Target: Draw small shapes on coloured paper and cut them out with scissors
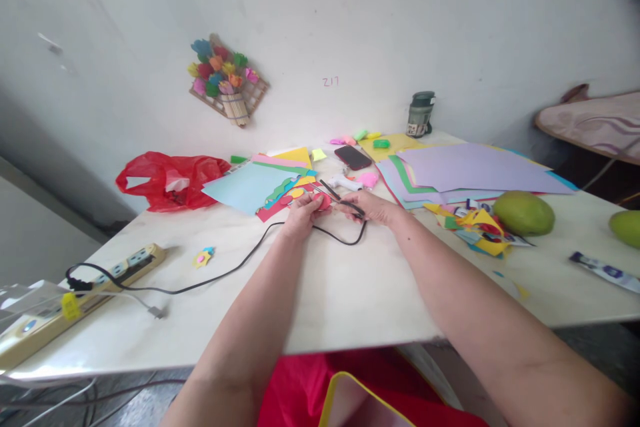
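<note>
The rounded red paper piece (324, 201) is out in front of me, above the middle of the smooth white tabletop (350, 293), just on the near side of some coloured cutouts and a white glue gun (345, 183). Below it, the tabletop spreads between my forearms to the front edge, and my arms cross that edge. On the left, the thin black cord (240, 265) bounds my room, looping in from the long cream power strip (145, 259); on the right, the crumpled multicoloured paper scraps (483, 227) lie beside a big green mango (524, 213).

My left fingers cover part of the red piece, and my left forearm hides a stretch of cord. The cord's near end goes out of sight at my right hand. A second mango (626, 227) is cut off by the picture's side. I can't make out whether the blades touch the paper.

My left hand (303, 211) pinches the red piece between thumb and fingers. My right hand (367, 207) is closed around the dark handles of the metal scissors (355, 207), their blades parted and pointing forward and left.
</note>
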Demonstrator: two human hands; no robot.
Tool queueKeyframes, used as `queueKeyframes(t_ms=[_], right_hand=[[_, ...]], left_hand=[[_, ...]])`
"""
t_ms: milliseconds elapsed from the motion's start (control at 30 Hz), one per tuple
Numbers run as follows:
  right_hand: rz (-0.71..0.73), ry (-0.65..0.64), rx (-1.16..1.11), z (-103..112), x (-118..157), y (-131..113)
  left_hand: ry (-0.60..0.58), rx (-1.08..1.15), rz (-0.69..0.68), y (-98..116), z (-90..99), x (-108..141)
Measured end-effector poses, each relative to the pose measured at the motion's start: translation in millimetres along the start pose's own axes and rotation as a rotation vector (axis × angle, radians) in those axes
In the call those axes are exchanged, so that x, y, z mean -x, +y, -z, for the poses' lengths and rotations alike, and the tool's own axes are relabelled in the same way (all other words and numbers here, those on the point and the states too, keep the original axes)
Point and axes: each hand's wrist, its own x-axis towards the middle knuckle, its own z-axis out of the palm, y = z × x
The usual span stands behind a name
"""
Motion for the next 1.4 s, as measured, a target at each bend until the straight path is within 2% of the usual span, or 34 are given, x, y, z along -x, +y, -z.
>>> queueKeyframes(t_ms=[233, 700, 1033, 1400], right_hand=[[0.034, 0.039, -0.017, 3.4, -0.8, 1.6], [0.046, 0.309, -0.188, 0.8, -4.5, -2.7], [0.127, 0.324, -0.252, -3.0, -6.0, -5.2], [0.153, 0.346, -0.263, -4.6, -8.7, -3.7]], left_hand=[[-0.006, -0.054, -0.01, 1.7, -1.9, 2.1], [-0.031, -0.205, 0.009, 1.3, -1.8, 2.0], [-0.103, -0.284, 0.005, 1.6, -3.1, 2.5], [-0.159, -0.374, 0.081, 3.7, -3.3, 3.3]])
